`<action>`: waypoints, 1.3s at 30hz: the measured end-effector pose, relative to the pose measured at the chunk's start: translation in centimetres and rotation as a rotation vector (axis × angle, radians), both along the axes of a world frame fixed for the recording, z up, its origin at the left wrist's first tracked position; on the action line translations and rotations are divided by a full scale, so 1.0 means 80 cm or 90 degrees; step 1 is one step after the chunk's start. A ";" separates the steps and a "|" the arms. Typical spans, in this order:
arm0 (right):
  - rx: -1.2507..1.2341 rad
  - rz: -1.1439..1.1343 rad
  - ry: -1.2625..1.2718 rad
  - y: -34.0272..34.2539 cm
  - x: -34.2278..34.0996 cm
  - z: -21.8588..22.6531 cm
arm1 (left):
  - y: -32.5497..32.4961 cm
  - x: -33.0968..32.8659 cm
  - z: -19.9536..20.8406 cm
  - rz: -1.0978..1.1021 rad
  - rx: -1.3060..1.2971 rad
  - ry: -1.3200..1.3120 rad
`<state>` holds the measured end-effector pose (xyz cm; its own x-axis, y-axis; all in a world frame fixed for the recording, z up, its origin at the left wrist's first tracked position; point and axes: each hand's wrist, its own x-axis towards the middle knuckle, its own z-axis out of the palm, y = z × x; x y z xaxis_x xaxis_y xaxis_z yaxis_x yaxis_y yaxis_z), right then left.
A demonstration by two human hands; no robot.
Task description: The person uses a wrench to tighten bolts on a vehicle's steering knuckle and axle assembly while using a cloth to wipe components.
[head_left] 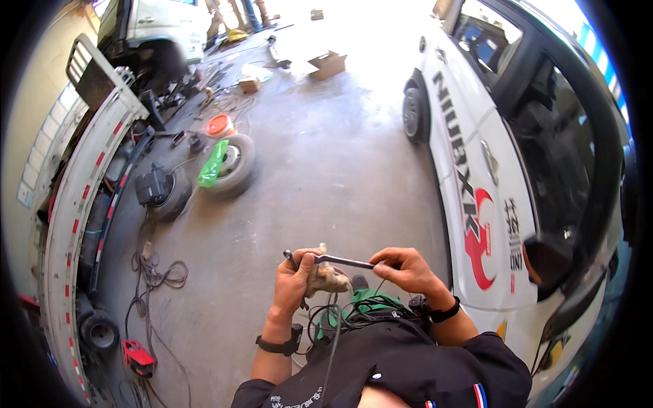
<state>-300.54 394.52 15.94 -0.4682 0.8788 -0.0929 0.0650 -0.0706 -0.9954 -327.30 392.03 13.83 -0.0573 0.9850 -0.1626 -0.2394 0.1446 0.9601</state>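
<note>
A dark metal wrench [348, 262] lies almost level between my hands, in front of my body. My right hand [406, 269] is closed on its right end, with thumb and fingers pinching it. My left hand [294, 280] grips near its other end. Out of the same left hand sticks a second dark metal tool [289, 256] with a rounded end; its kind is unclear. A soiled, light-coloured work glove [325, 277] hangs at the left hand's fingers. Below the hands, loops of dark cable [333, 318] lie over my lap and green cloth.
On my right stands a white car [469, 177]. A truck bed [75, 224] runs along the left. Farther off are a tyre [238, 178] with a green bag [213, 165], an orange-lidded bucket [219, 126] and a cardboard box [328, 65]. Tangled cables [153, 279] trail across the floor.
</note>
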 end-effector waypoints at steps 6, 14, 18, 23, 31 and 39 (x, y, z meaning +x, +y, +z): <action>-0.042 0.014 0.109 0.192 -0.048 0.038 | 0.157 -0.048 0.005 0.042 0.005 -0.013; -0.095 -0.062 0.172 0.453 -0.154 0.009 | 0.396 -0.148 -0.050 0.057 -0.064 -0.044; -0.115 -0.122 0.220 0.585 -0.204 0.001 | 0.547 -0.199 -0.042 0.015 -0.009 -0.049; -0.154 -0.066 0.354 0.741 -0.281 -0.008 | 0.700 -0.257 -0.017 -0.026 0.026 -0.087; -0.112 -0.037 0.137 1.035 -0.400 -0.044 | 0.981 -0.359 -0.036 0.026 0.064 0.115; -0.010 -0.253 0.066 1.383 -0.479 -0.011 | 1.074 -0.650 -0.031 0.651 -0.009 0.074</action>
<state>-338.88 505.15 15.02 -0.1009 0.9918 -0.0786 -0.0710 -0.0860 -0.9938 -379.27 477.93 11.35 -0.8835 0.4542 -0.1145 -0.1607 -0.0644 0.9849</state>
